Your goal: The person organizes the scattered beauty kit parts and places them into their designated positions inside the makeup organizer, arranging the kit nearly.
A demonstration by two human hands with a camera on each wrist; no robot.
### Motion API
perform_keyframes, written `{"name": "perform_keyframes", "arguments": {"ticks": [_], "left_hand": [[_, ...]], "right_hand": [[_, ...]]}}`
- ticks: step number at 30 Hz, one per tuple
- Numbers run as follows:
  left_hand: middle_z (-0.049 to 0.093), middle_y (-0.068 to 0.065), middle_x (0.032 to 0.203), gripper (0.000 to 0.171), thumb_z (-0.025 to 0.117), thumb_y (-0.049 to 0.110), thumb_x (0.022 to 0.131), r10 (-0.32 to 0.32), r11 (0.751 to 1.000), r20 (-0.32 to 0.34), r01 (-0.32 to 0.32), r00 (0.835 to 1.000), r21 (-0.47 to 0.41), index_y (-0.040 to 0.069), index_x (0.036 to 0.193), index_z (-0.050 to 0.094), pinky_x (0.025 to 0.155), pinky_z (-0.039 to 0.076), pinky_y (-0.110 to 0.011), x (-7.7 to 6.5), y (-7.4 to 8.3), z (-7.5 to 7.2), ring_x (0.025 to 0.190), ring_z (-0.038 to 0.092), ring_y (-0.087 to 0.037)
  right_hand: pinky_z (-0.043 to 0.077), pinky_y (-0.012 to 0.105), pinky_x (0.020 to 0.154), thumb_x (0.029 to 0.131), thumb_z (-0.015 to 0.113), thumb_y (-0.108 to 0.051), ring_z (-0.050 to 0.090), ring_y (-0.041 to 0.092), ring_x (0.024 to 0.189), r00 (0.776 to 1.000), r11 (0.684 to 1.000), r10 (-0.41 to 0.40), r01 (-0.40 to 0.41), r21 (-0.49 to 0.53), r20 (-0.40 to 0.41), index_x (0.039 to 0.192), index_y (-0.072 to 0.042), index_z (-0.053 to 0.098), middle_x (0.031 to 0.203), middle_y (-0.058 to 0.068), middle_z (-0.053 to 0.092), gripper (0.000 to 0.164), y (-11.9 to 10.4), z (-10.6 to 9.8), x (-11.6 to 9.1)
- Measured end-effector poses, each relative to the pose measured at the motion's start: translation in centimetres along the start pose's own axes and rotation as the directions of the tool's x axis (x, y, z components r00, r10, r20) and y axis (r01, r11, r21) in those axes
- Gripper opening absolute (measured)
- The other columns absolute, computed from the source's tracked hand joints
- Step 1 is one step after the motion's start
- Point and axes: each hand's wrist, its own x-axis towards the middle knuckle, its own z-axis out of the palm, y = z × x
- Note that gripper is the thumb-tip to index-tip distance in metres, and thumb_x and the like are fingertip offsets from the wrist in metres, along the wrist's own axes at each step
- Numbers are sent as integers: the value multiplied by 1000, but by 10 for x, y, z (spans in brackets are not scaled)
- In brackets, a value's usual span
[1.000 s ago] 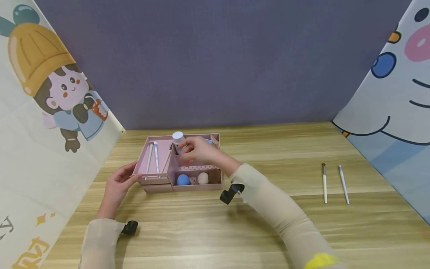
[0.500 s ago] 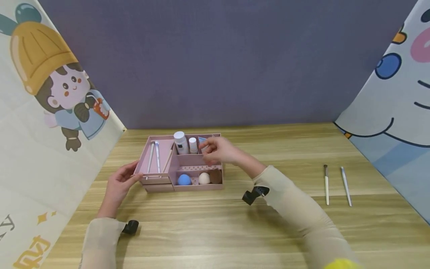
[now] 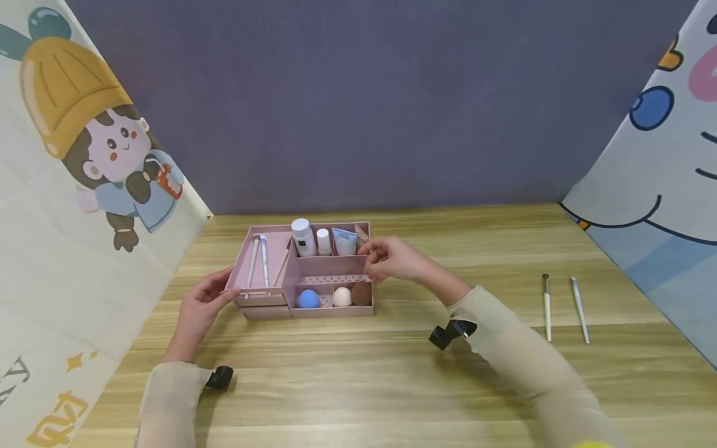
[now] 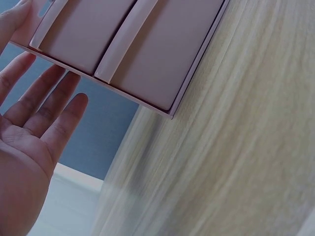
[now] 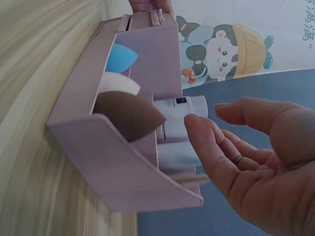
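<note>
A pink desktop makeup organizer [image 3: 330, 267] stands on the table. My left hand [image 3: 200, 306] touches its left front corner, thumb at the front, straight fingers along the side beside the drawers [image 4: 172, 54]. My right hand [image 3: 394, 258] hovers by its right end with thumb and fingers apart, holding nothing in the right wrist view. The back row has a white bottle [image 3: 304, 239], a smaller white bottle [image 3: 323, 242] and a light-blue tube [image 3: 344, 242]. In front sit blue [image 3: 309, 298], cream [image 3: 342, 297] and brown [image 5: 128, 115] makeup sponges. Three makeup brushes [image 3: 254, 261] lie in the top tray.
Two more makeup brushes, one dark-tipped [image 3: 547, 308] and one white [image 3: 580, 311], lie on the wooden table [image 3: 347, 386] at the right. A dark blue-grey panel [image 3: 364, 112] rises behind, with cartoon-printed panels on both sides.
My right hand has moved right from over the bottles to the organizer's right end, uncovering the bottles and tube. The left hand stays at the corner.
</note>
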Motion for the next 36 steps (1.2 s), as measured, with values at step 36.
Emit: {"name": "perform_keyframes", "arguments": {"ticks": [36], "left_hand": [[68,19,110,41,69,-6,90,-19,999,9,19,1000,29,-11,129,57,86,49,-9,2,-3,0,102,62,3]], "right_hand": [[61,44,79,94,64,-2,67,16,83,950,981,167,-186,-51,-264,140,15,39,106,24,62,54,66,-119,-101]]}}
